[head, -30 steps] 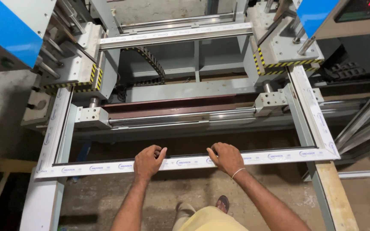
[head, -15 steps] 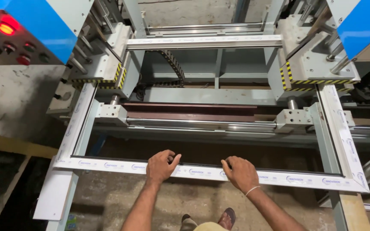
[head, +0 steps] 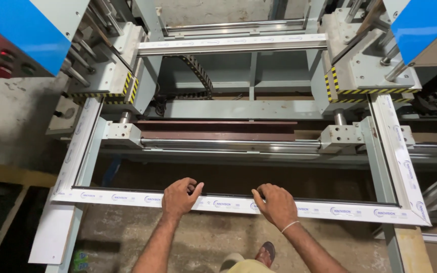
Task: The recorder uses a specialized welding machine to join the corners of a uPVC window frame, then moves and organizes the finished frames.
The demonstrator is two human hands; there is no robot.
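White plastic frame (head: 330,208), film-wrapped with small blue marks, lies flat across the machine in front of me, and its near rail runs left to right under both my hands. My left hand (head: 179,197) sits on top of that rail a little left of its middle, with the fingers (head: 194,185) curled over the far edge into the open centre of the frame and the thumb pointing right along the rail's top face. My right hand (head: 278,204) rests just right of the middle, palm down, fingers hooked over the same far edge; a thin white band circles that wrist. Both hands are clasped on the rail, well apart from each other, with bare rail showing between them. Below the rail I see my sandalled foot (head: 266,253) on the concrete floor (head: 127,237).

Past my fingers the frame's two side rails run away from me, the left one toward a clamping head (head: 110,76) edged in yellow and black stripes, the right one toward a matching head (head: 367,76). Between them lies a dark brown bar (head: 213,130) above a polished steel rod (head: 228,144). The frame's far rail (head: 231,44) spans the two heads. Blue housings (head: 21,28) fill the upper corners, the left one with red lamps.
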